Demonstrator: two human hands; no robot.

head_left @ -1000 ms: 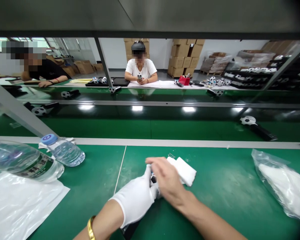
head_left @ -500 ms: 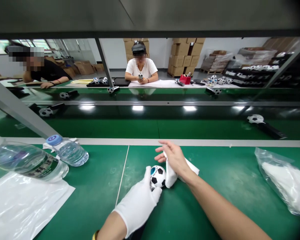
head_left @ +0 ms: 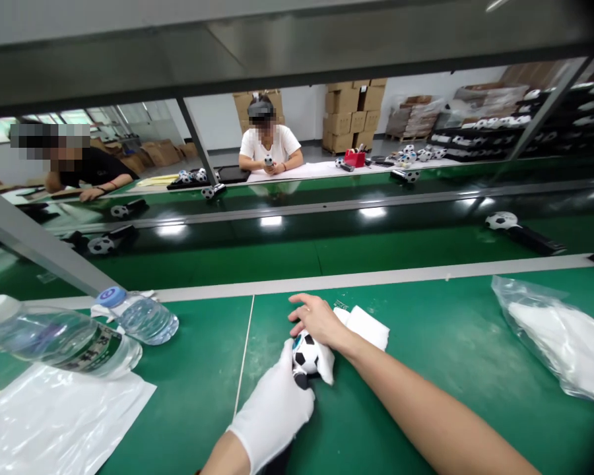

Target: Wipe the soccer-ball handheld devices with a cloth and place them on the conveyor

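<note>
My left hand [head_left: 276, 406], in a white glove, is closed around a device with a soccer-ball head [head_left: 305, 355]. The ball is white with black patches and a blue spot; a dark part below it is mostly hidden by the glove. Bare, my right hand [head_left: 317, 321] bends over the top of the ball and presses a white cloth [head_left: 326, 364] against its right side. Some of its fingers reach out past the ball. A folded white cloth [head_left: 370, 328] lies on the green table [head_left: 410, 382], just behind my right wrist.
Two water bottles [head_left: 148, 319] lie at left, near a white plastic sheet [head_left: 64, 419]. A clear bag with white contents [head_left: 557, 343] lies at right. Beyond the table edge, another ball-headed device [head_left: 502, 221] rests on the green conveyor. Two people sit across; a metal shelf hangs overhead.
My right hand has moved left and closer over the ball, bringing the cloth against it. The ball is still in my left hand. The whole view has tilted.
</note>
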